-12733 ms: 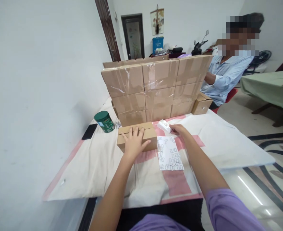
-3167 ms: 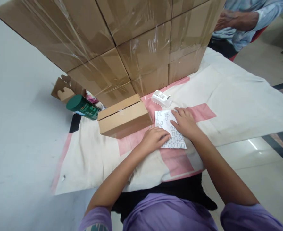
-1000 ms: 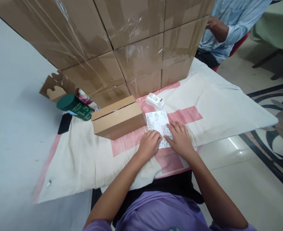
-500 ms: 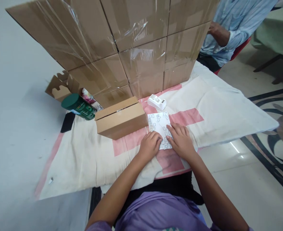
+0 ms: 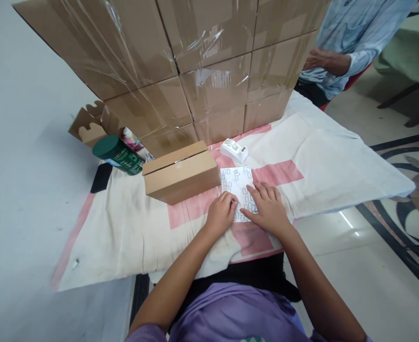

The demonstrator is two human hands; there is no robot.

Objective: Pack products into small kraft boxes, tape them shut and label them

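A white sheet of paper with several small drawn rectangles lies on the cloth in front of me. My left hand rests on its left side, fingers curled and pinched together; whatever is between the fingertips is too small to make out. Over the paper's right edge, my right hand lies flat with fingers spread, thumb pointing toward the left hand. A closed cardboard box stands just left of the paper. Beyond the sheet sits a white tape dispenser.
Behind rises a wall of taped cartons. At the left are a green canister, an opened carton and a black flat item. A person in a light blue shirt sits at the far right. The cloth covers the table.
My right thumb has shifted left and slightly down across the paper. My left fingertips have moved a little. The view has shifted slightly; the other person's hand has moved.
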